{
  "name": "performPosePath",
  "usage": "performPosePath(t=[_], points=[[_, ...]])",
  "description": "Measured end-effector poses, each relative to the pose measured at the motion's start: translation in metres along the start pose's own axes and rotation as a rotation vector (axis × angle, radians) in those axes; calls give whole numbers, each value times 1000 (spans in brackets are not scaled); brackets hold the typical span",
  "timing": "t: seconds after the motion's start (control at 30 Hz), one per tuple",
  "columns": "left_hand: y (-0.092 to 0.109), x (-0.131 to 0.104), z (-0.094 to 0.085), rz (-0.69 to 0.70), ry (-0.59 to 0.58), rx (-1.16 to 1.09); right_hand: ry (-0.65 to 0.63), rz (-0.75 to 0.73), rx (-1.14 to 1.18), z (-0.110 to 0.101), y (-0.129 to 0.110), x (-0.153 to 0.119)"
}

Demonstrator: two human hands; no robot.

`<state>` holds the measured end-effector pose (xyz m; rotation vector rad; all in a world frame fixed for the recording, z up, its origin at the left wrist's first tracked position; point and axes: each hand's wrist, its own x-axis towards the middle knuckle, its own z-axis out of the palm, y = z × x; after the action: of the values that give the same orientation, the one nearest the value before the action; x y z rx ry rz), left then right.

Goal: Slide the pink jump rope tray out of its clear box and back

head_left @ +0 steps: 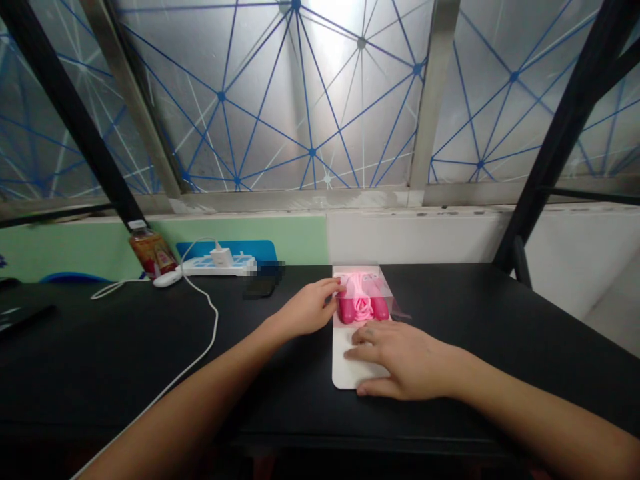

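At the box (371, 284), the left hand (309, 308), fingers parted, seemingly steadies its side; the right hand (413, 360), spread, apparently flattens its flap (345, 375).

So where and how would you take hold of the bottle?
I'd grip the bottle around its body, below the cap, bringing the left hand in from the front. The body looks wide and rounded, its front side faces the person, and the black post seems to crowd it from behind.
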<state>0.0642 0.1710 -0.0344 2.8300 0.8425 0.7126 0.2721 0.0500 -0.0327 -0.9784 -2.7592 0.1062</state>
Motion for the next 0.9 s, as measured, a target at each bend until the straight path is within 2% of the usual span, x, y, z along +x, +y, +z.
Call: performPosePath(t=[0.2,0.4,0.5,0.6,0.77,0.9], points=[[5,-1,-1,-7,-6,2,5,102,-55,4,7,0],[3,-4,-5,-3,-6,-6,23,46,69,-9,8,-7],[2,-6,-8,-13,-24,-28,161,89,71,-11,17,-11],[4,-7,-13,-61,-70,-86,335,231,-11,-4,33,-14],[12,-11,-21,-70,-162,-87,340,375,-11,14,55,-14],[12,-15,-22,-24,-190,-24,411,441,-23,14,59,-12]])
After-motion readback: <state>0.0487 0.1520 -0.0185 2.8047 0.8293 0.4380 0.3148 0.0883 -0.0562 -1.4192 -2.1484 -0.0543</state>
